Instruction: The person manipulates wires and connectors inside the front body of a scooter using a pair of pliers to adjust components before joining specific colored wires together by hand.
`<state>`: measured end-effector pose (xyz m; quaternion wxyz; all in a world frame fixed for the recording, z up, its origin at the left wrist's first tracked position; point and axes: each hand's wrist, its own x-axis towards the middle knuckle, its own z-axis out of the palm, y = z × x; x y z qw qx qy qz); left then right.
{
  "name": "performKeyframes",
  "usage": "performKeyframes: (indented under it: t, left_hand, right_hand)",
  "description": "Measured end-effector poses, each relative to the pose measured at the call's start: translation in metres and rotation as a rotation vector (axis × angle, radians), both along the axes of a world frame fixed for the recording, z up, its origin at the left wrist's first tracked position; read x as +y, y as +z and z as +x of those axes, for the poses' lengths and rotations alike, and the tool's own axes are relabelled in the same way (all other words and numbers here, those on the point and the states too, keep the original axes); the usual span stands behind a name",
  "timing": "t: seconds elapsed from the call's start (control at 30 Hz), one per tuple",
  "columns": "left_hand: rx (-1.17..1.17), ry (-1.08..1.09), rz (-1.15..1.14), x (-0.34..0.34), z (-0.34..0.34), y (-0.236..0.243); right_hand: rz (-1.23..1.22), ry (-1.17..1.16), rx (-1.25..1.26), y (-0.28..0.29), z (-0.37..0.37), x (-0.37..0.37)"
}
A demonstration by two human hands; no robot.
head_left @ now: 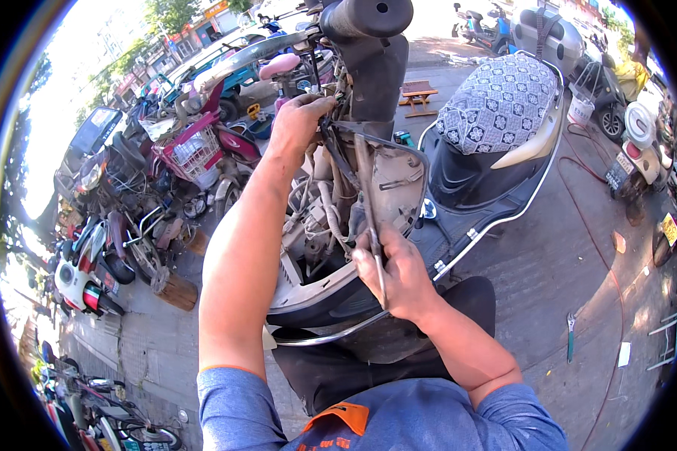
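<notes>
An opened scooter front stands before me, its inner frame, wires and hoses (327, 203) exposed beside a dusty beige panel (397, 184). My left hand (301, 124) reaches up to the steering column, just below the handlebar. Its fingers are closed among dark wiring there, and what they grip is hidden. Lower down, my right hand (400, 274) is closed on a long, thin, slightly curved rod (367, 192). This rod runs upward past the panel toward the column, and its lower end sticks out below my fingers. A black handlebar grip (372, 16) points toward me at the top.
The scooter's seat (500, 101) wears a patterned cloth cover. A green-handled wrench (571, 338) lies on the pavement at right, near a red hose (605, 259). Bicycles and scooters crowd the left, with a wood stump (174, 289). A small wooden stool (418, 98) stands behind.
</notes>
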<state>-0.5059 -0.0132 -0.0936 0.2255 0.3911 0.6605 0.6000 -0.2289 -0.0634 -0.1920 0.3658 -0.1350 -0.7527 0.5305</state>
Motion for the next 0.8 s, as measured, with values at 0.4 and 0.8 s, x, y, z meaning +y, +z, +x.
performKeyframes:
  t: [0.4,0.8]
  left_hand:
    - [-0.123,-0.002,0.043,-0.003,-0.008,0.000]
    - [-0.500,-0.042,-0.028,0.015,-0.022,-0.001]
  right_hand:
    - [-0.071,-0.593,-0.839,-0.242,0.037,0.158]
    - [0.336,-0.477,-1.025,-0.318,-0.030,0.187]
